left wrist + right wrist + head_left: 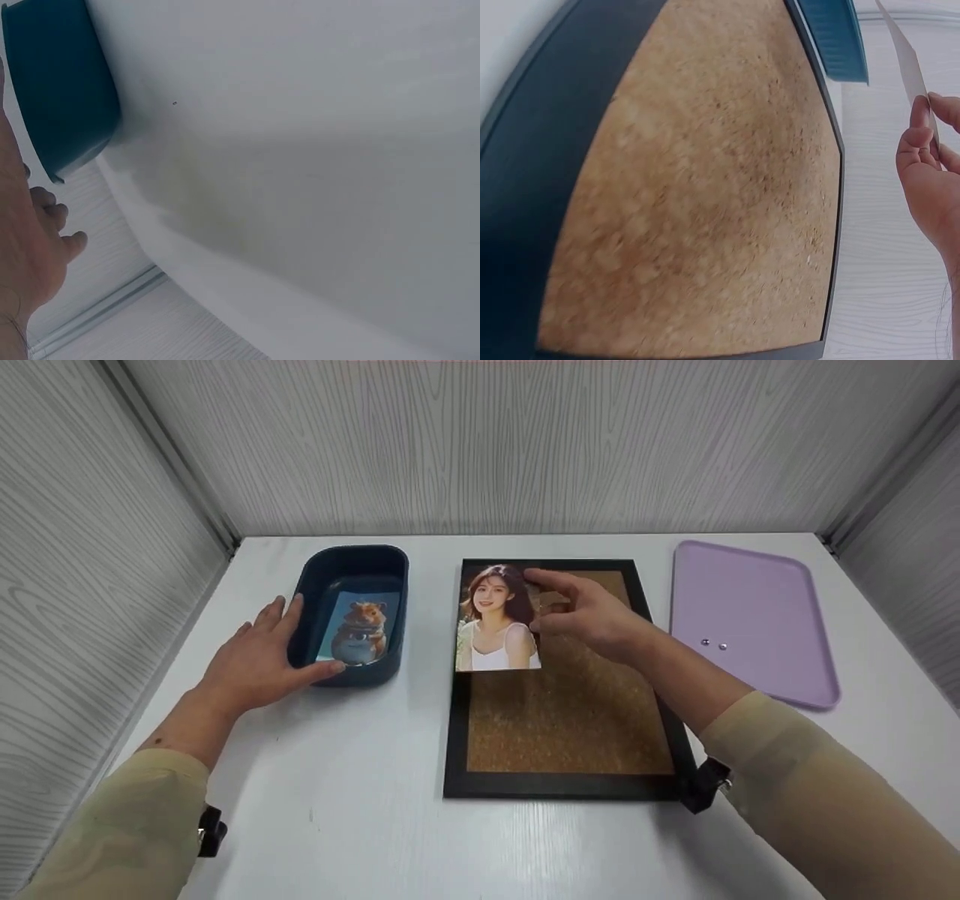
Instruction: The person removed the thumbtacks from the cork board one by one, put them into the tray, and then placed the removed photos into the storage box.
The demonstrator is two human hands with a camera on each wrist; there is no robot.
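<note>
My right hand (600, 619) pinches a photo (491, 634) of a person in a white top by its right edge. It holds the photo over the upper left part of a black-framed cork board (570, 720). In the right wrist view the photo (909, 64) stands on edge between thumb and fingers, raised above the cork. My left hand (251, 664) lies against the left side of a dark blue bin (364, 676), fingers spread and thumb at the near rim. Inside the bin rests a picture (360, 630) of a hamster-like animal in overalls.
To the right of the board lies a shallow purple tray (750, 592) holding two small shiny silver pieces (714, 644). Everything stands on a white table (352, 810), with wood-grain panels (480, 450) rising behind and at both sides.
</note>
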